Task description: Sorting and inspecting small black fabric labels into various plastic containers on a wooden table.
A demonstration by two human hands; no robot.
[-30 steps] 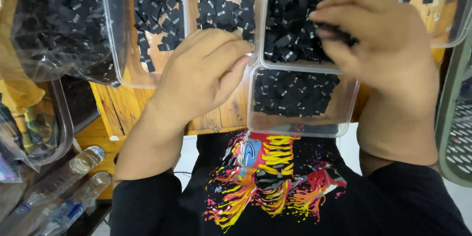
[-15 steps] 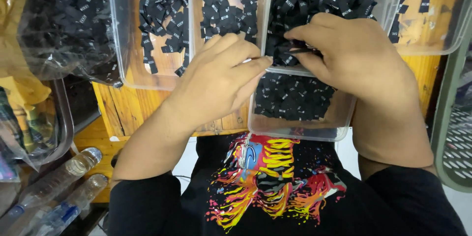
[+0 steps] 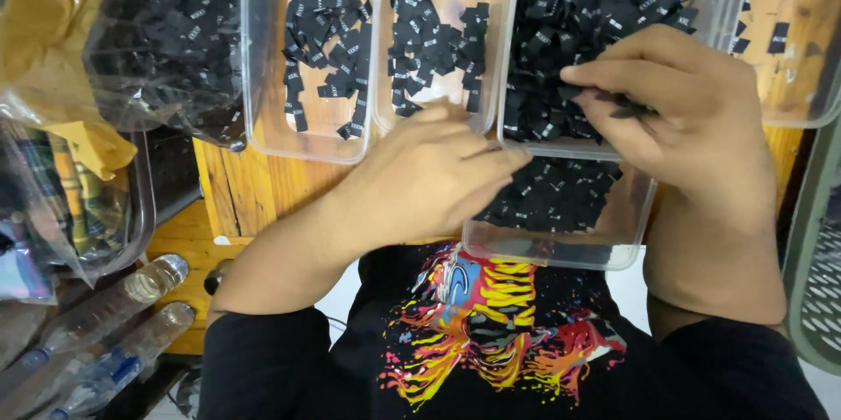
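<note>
Head view: the right hand (image 3: 692, 113), right of centre, pinches a few small black fabric labels (image 3: 626, 107) between thumb and fingertips over the large clear tub (image 3: 517, 61) heaped with the same labels, while the left hand (image 3: 429, 176), at centre, lies loosely curled with its fingertips at the near edge of that tub, and whether it holds anything cannot be told. Two smaller clear tubs (image 3: 254, 52) of labels sit on the wooden table (image 3: 254, 183) at upper centre, a plastic bag of labels (image 3: 166, 43) lies at upper left, and plastic bottles (image 3: 105, 324) lie at lower left.

Bright even overhead light, soft shadows, slight motion blur, wide-angle edges.
</note>
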